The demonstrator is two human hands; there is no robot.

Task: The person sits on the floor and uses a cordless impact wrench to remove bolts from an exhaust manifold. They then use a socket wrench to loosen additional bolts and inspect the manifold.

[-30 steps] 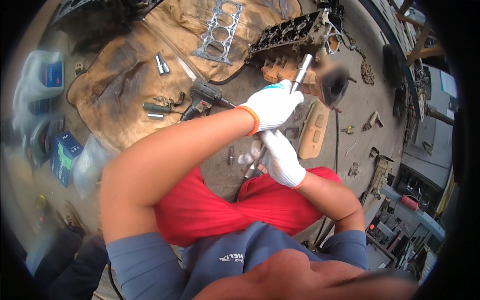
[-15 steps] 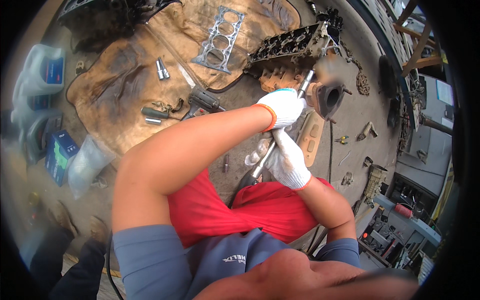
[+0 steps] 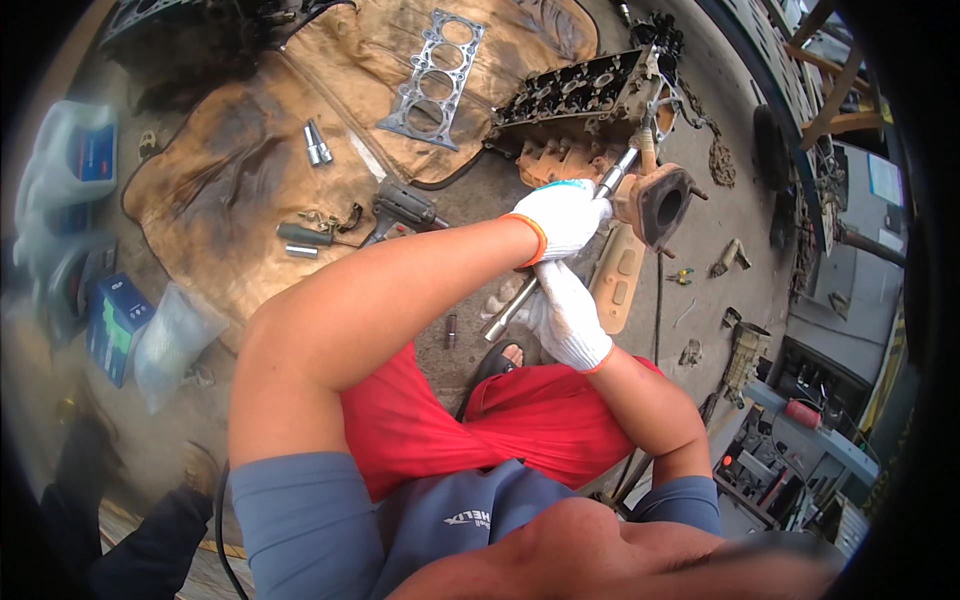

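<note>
Both my hands wear white knit gloves and are closed on a long silver socket wrench (image 3: 517, 305). My left hand (image 3: 563, 218) wraps its upper part, close to the cylinder head (image 3: 585, 88) and the rusty exhaust manifold (image 3: 560, 160). Below it, my right hand (image 3: 570, 322) grips the lower part, whose end sticks out past the fingers. The wrench's top end lies beside the round-mouthed exhaust outlet (image 3: 660, 207); whether it sits on a fastener is hidden. A tan heat shield (image 3: 618, 280) lies just right of my right hand.
A stained mat (image 3: 225, 195) holds a head gasket (image 3: 440, 75), an impact gun (image 3: 400, 208), a screwdriver (image 3: 305, 234) and sockets (image 3: 318, 145). Jugs (image 3: 85, 160), a box (image 3: 118, 325) and a plastic bag (image 3: 175, 345) stand left. Another person's legs (image 3: 150, 540) show lower left. Pliers (image 3: 682, 276) lie right.
The wrench's lower end has swung slightly left and up, with my right hand shifting a little the same way. My left hand stays near the manifold. My sandalled foot shows more now.
</note>
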